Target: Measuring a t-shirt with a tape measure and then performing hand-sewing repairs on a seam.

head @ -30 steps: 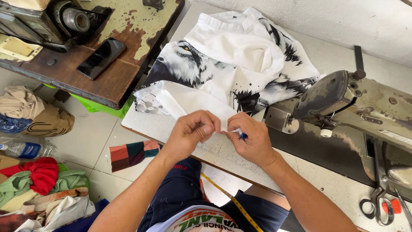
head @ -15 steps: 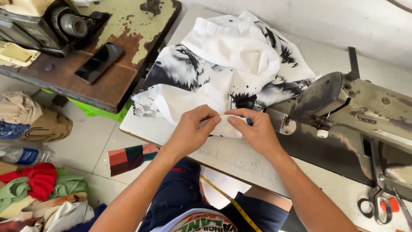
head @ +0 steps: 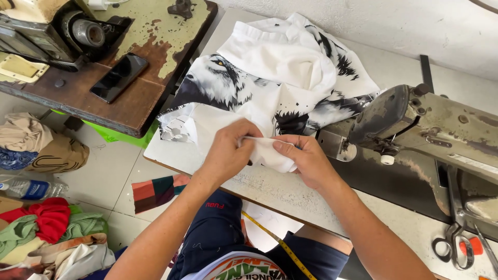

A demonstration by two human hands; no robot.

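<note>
- The left hand and the right hand meet in the middle of the frame, over the front edge of the pale worktop.
- Both hands pinch a small fold of white cloth; the grip of each hand is closed on this fold, with the thumbs on top.
- The fold belongs to a white garment with a black and grey wolf print, which lies spread on the worktop from the middle to the upper part of the frame.
- A grey sewing machine stands at the right, just beside the right hand.
- Scissors lie at the lower right, near the machine.
- A yellow measuring tape hangs over the person's lap at the bottom centre.
- At the upper left, a dark phone lies on a second, worn wooden table.
- Piles of coloured clothes lie on the floor at the lower left.
</note>
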